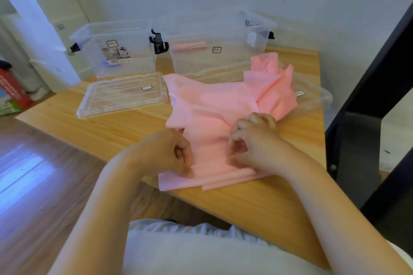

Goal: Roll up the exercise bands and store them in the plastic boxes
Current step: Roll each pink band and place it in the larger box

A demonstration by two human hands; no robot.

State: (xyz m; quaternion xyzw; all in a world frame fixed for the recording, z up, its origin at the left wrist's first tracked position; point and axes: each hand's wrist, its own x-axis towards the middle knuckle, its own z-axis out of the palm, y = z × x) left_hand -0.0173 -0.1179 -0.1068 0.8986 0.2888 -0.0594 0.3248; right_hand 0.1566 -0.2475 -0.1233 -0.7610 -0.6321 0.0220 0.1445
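Fingers of the left hand (176,154) curl, pinching the band (212,107) at its left edge; those of the right hand (252,140) curl onto its right side. Partly rolled, it lies at the near edge of the table (111,127), with the boxes (116,60) at the back.

plain pale pink on the exercise band (212,109); same pink on the rolled band (190,46) inside the right box (223,62). clear, colourless plastic for that box, the left box (93,56) and the lid (107,100), with black latches (158,43). honey-toned wood grain on the counter (100,127), darker brown planks on the floor (33,185).
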